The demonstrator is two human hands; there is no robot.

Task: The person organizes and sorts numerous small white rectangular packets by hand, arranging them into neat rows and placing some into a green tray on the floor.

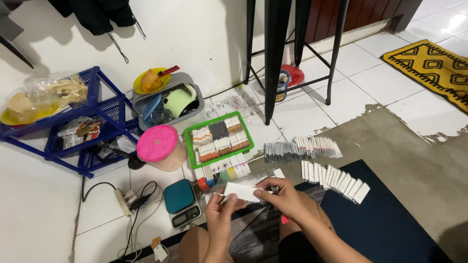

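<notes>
I see both hands low in the view, over the person's knees, holding one small white packet [242, 192] between them. My left hand [220, 210] pinches the packet's left end, fingers curled shut on it; the right hand [282, 195] closes on its right end, thumb on top. Packet is flat, oblong, plain white, lying roughly level, a thin pin-like bit sticking out at its left edge, too small to tell what

Just above the hands sits a green tray [219, 139] on the floor, packed with rows of small packets, white with dark, orange and brown ends. More of the same stand in a short row touching its near rim. To the right, a long row of packets [302, 148] lies on the floor, and a second fanned row of white packets [336, 179] rests on the dark blue mat [390, 219]

Left of the tray: a tub with a pink lid [157, 142], then a small teal scale [181, 201] near my left hand. Behind, a grey basin [168, 104] holds a pale green mug and other dishes. Blue rack [92, 122] at far left carries bagged snacks
</notes>
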